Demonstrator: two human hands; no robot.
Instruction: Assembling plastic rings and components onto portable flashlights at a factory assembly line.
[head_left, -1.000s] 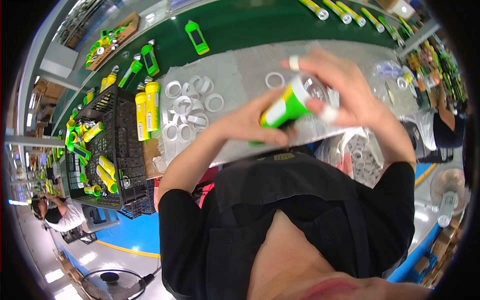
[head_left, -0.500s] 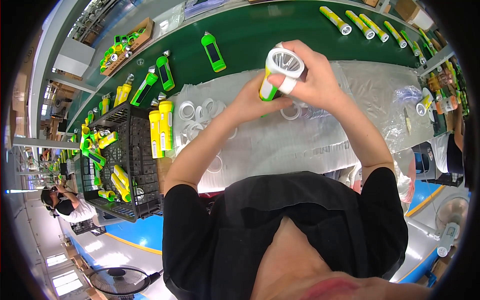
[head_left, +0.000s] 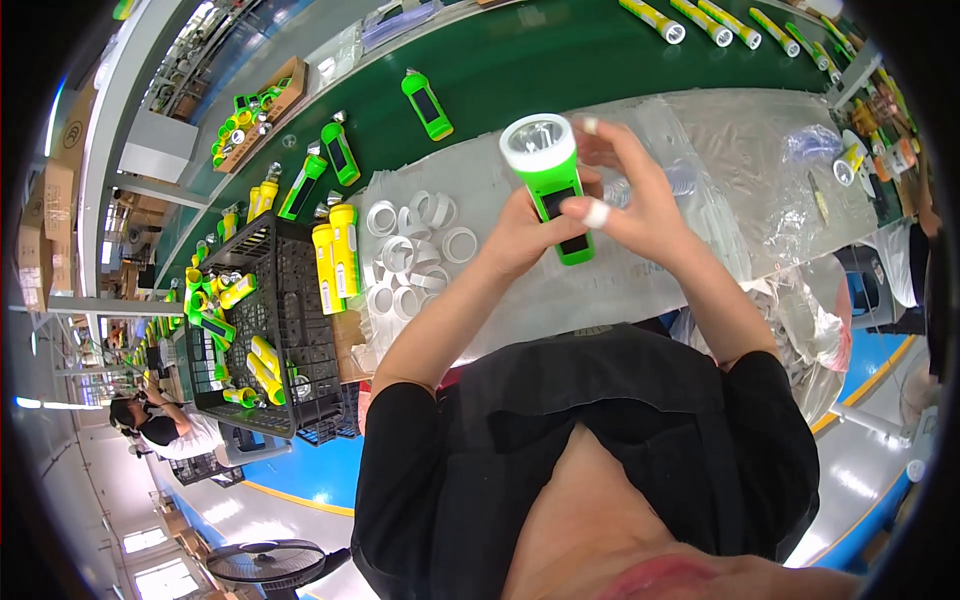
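My left hand (head_left: pixel 522 235) is closed around the body of a green flashlight (head_left: pixel 566 246) with a dark panel on its side. The flashlight's wide white head (head_left: pixel 538 145) points up and away from me, its reflector showing. Beside it my right hand (head_left: pixel 640 205) is open, fingers apart and curved around the right side. White wrapping shows on two of its fingertips. The right thumb tip overlaps the dark panel; whether it touches is hard to tell. Loose white rings (head_left: pixel 405 255) lie in a heap left of my left forearm.
A black crate (head_left: pixel 290 345) with yellow and green flashlights stands at the left. Two yellow flashlights (head_left: pixel 335 258) lie beside it. Several green ones (head_left: pixel 428 105) rest on the green belt (head_left: pixel 520 70). A cardboard box (head_left: pixel 262 115) of parts sits farther back. Clear plastic sheeting (head_left: pixel 740 150) covers the bench.
The flashlight has turned in my left hand, so its green side with the dark panel now faces me. My right hand has come off its head and opened. The whole view has shifted slightly.
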